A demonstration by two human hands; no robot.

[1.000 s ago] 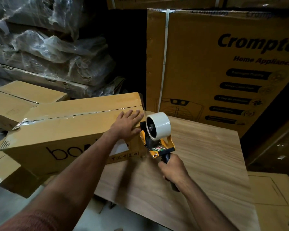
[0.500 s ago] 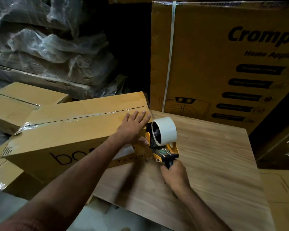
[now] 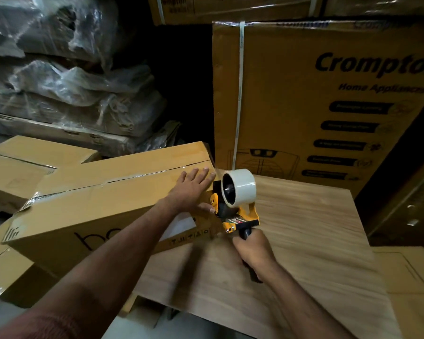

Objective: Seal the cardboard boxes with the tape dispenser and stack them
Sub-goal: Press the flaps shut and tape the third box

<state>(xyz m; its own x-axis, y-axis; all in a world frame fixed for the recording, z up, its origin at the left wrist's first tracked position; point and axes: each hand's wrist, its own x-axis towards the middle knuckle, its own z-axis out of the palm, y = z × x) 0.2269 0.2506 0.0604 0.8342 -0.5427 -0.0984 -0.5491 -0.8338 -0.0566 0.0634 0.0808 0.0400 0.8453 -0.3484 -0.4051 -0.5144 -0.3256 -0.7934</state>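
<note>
Right now the left hand lies flat on the top right end of the cardboard box, fingers straight and slightly spread, thumb hooked down over the box's end face. Box rests partly on the wooden tabletop, its left part overhanging past the edge. Clear tape runs along the top seam; the left corner shows shiny tape folded over. Printed lettering on the box's front is half covered by the left forearm, only "bo" readable.

Right hand wraps around the black handle of the tape dispenser, fingers curled tight; fingertips are hidden under the hand. Dispenser's yellow head sits against the box's right end, just beside the left thumb. White tape roll is on top. Blade and the tape's contact with the box can't be made out, blocked by the roll and frame.

Second cardboard box sits behind left, partly cut off. Large Crompton carton stands behind the table, text cut off at right. Plastic-wrapped bundles stacked back left, dim and blurry.
</note>
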